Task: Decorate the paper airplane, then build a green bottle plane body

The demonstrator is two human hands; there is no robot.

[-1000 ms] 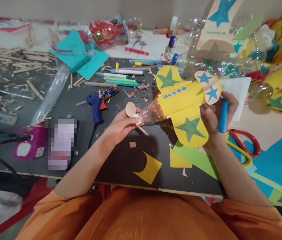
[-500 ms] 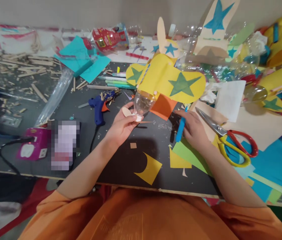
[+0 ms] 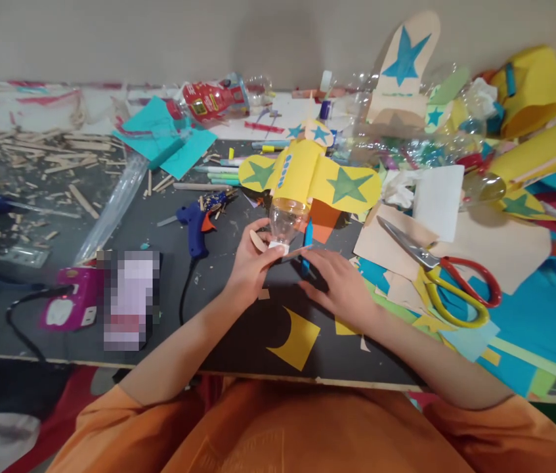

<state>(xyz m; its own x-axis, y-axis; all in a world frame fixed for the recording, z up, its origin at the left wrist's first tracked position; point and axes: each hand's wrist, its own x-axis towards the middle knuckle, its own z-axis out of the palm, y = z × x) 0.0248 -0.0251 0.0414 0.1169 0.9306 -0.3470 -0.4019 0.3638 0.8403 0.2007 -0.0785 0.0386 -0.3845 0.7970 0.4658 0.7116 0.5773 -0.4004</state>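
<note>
A toy plane made from a clear plastic bottle (image 3: 287,220) has a yellow paper body and wings (image 3: 346,184) with green stars, its nose toward me. My left hand (image 3: 251,266) is closed round the bottle's neck at the white cap (image 3: 278,248). Beige propeller blades (image 3: 257,242) stick out from the cap, one seen nearly edge-on. My right hand (image 3: 339,282) has its fingertips at that right-hand blade. A blue marker (image 3: 307,240) is held in its fingers, pointing upward; part of it is hidden.
Red-and-yellow scissors (image 3: 455,282) lie open on paper at right. A blue glue gun (image 3: 193,226) and a phone (image 3: 131,299) lie left, near a magenta power adapter (image 3: 69,299). Yellow paper scraps (image 3: 302,338) lie in front. Bottles and wood sticks (image 3: 65,154) fill the back.
The plane has swung from lying sideways to nose toward me, and its tail now points to the back. My right hand has left the tail and come to the propeller with the blue marker.
</note>
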